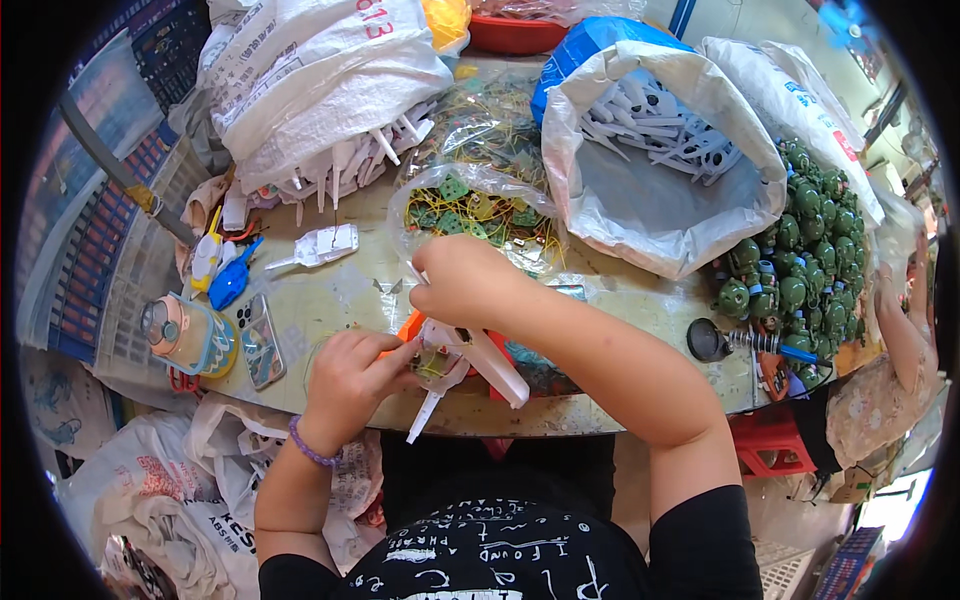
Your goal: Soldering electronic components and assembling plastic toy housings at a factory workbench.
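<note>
The left hand [352, 375] is partly closed, with thumb and fingertips pinching the near-left rim of a white plastic toy housing [440, 365] just above the front edge of the table [650, 310]. The housing lies open side up, probably so that the green board and wires inside remain accessible from above. The right hand [462, 280] is nearly closed, its fingertips gathered around a thin pale item [417, 272] (too small to identify), and is raised beyond the housing, likely to leave the cavity unobstructed. Wired circuit boards [490, 212] sit in a clear plastic bag [470, 178] directly behind the right hand; the open mouth presumably gives short reach. To the right, a white woven sack [630, 240] stands with its rim spread wide, exposing white plastic parts [650, 125], beside a heap of dark green plastic pieces [815, 240]. A phone [262, 340] and a drink bottle [190, 335] rest at the left side, apparently placed clear of the working area.
</note>
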A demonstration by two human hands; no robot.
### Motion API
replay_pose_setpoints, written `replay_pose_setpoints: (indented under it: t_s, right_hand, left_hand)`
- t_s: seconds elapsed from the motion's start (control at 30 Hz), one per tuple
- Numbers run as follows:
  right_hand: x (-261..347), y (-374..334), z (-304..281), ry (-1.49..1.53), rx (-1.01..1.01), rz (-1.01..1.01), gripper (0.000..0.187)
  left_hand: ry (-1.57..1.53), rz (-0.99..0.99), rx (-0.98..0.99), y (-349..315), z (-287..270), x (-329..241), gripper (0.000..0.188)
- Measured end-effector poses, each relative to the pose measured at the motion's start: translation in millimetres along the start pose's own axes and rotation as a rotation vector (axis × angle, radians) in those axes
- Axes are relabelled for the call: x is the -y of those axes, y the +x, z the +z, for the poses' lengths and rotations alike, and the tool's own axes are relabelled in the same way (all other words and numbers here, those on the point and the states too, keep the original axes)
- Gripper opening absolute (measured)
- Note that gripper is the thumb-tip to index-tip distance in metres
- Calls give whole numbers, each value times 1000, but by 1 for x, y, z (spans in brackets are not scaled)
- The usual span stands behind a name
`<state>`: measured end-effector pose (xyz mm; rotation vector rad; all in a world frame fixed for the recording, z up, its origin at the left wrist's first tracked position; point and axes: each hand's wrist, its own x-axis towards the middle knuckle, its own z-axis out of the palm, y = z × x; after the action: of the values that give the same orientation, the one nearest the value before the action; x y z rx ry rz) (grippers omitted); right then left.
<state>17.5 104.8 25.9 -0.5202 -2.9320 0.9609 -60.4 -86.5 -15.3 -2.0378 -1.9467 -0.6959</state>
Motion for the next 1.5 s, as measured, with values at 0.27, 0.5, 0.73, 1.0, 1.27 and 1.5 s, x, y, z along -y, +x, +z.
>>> replay_pose_setpoints:
  t_s: [0.27,0.5,0.73,1.0,1.27,1.5]
  right_hand:
    - [13,15,7,-158,126,6,24]
    - [34,8,12,-331,77,-109,18]
    - [32,-68,36,-571,-206,-973,18]
    - [-12,-118,71,-647,-358,-1003,32]
    - [36,-149,19,467,-65,-1034,34]
    - [52,-166,-36,1453,473,-1201,60]
  left_hand:
    - [-968,-882,449,-64,-2,-4,38]
    - [-1510,-990,616,-36,37,-22,47]
    - [-1342,-944,190,-48,53,-65,36]
    - [-2172,-1180,219,-39,40,-57,44]
    - [-1585,-982,102,-50,44,-76,43]
    - [-902,-1107,-1111,-149,24,-14,34]
